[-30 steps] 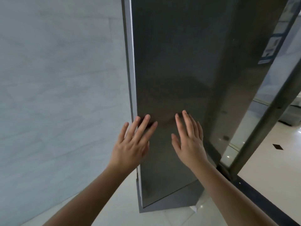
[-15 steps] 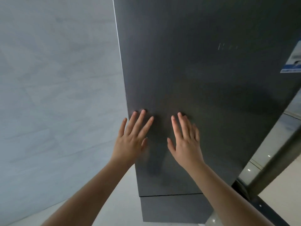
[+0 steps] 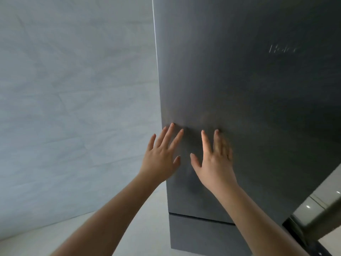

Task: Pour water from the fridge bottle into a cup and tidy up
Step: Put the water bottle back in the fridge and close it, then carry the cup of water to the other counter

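Note:
A tall dark grey fridge (image 3: pixel 249 89) fills the right half of the head view, its upper door face flat toward me. My left hand (image 3: pixel 162 156) lies flat on the door near its left edge, fingers spread, holding nothing. My right hand (image 3: pixel 214 159) presses flat on the door just to the right of it, fingers also apart. A seam low down separates the upper door from a lower drawer front (image 3: pixel 199 235). No bottle or cup is in view.
A pale grey marbled wall (image 3: pixel 73 108) stands directly left of the fridge. Light floor tiles (image 3: pixel 140 228) show below. At the lower right a dark frame (image 3: pixel 317 222) and glossy reflective floor run past the fridge's right side.
The fridge door has swung from angled to flat-on under both palms. The view has shifted so the door now covers the right side; both hands stay pressed on it.

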